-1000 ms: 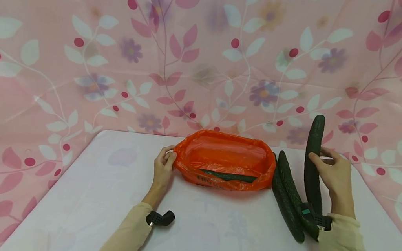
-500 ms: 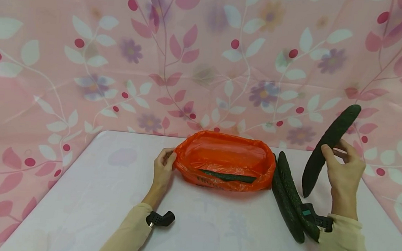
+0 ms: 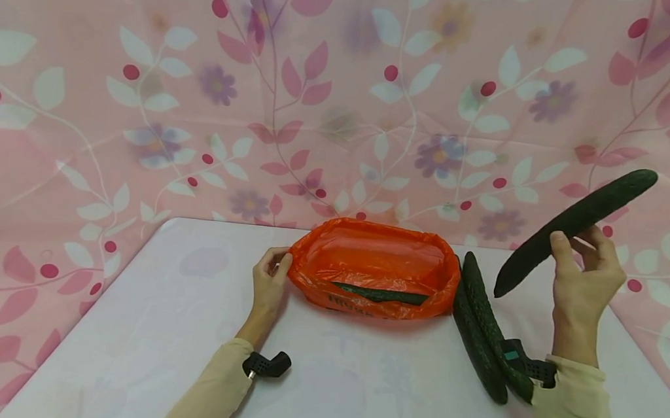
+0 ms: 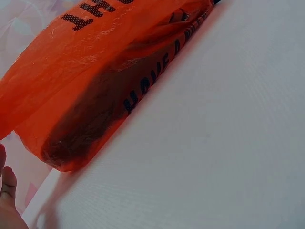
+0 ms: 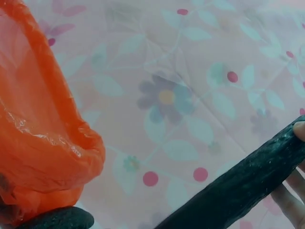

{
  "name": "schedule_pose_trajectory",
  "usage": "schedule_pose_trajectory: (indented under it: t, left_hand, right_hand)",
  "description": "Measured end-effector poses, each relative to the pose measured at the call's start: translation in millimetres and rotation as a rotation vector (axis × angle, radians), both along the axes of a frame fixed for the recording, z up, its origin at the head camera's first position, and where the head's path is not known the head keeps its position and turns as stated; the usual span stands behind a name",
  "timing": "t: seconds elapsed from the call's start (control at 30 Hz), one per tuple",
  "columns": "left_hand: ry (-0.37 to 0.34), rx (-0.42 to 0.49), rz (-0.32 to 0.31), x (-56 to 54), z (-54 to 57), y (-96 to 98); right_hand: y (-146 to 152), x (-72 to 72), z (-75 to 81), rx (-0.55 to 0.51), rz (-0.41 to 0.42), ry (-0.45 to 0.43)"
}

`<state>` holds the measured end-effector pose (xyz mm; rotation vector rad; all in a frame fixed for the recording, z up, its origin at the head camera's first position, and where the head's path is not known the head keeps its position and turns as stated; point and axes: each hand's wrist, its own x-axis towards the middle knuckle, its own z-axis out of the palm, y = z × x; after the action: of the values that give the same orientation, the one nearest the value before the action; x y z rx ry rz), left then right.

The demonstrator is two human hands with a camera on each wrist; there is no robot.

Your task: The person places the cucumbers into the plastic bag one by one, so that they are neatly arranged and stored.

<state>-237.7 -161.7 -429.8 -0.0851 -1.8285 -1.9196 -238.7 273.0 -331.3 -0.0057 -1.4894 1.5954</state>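
Note:
An orange plastic bag [image 3: 380, 239] with its mouth spread wide sits at the table's far side, and one cucumber [image 3: 381, 295] lies inside. My left hand [image 3: 270, 282] pinches the bag's left rim between thumb and fingers. In the left wrist view a dark long shape shows through the bag [image 4: 71, 43], which bears printed letters. My right hand [image 3: 589, 281] grips another cucumber [image 3: 576, 218] around its middle, raised above the table and tilted with its upper end to the right. The right wrist view shows this cucumber [image 5: 238, 191] to the right of the bag [image 5: 43, 138], apart from it.
Two cucumbers [image 3: 481, 338] lie side by side on the white table [image 3: 321, 378], just right of the bag and partly under the right wrist's camera. Behind the table's far edge hangs a pink floral cloth [image 3: 331, 104].
My right hand has lifted the cucumber and turned it from nearly upright to a slant, upper end swinging right. The left hand and the bag have barely moved.

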Motion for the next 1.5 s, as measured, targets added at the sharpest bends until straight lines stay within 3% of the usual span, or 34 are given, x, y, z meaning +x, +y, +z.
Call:
schedule_pose_trajectory:
  t: [0.1, 0.23, 0.47, 1.1, 1.5]
  left_hand:
    - [0.001, -0.003, 0.005, 0.2, -0.1, 0.1]
    - [0.004, -0.007, 0.012, 0.8, -0.2, 0.2]
    - [0.032, -0.015, 0.030, 0.1, 0.1, 1.4]
    - [0.014, -0.015, 0.020, -5.5, -4.9, -0.7]
    - [-0.003, -0.019, 0.009, -0.9, 0.7, 0.4]
  right_hand:
    - [-5.8, 1.9, 3.9, -0.062, 0.096, 0.118]
    - [-16.4, 4.1, 8.9, -0.068, 0.178, 0.232]
    - [-25.8, 4.1, 10.8, -0.050, 0.259, 0.303]
    - [-41.9, 7.3, 19.6, -0.091, 0.335, 0.380]
    - [-48.4, 11.2, 22.1, -0.145, 0.382, 0.391]
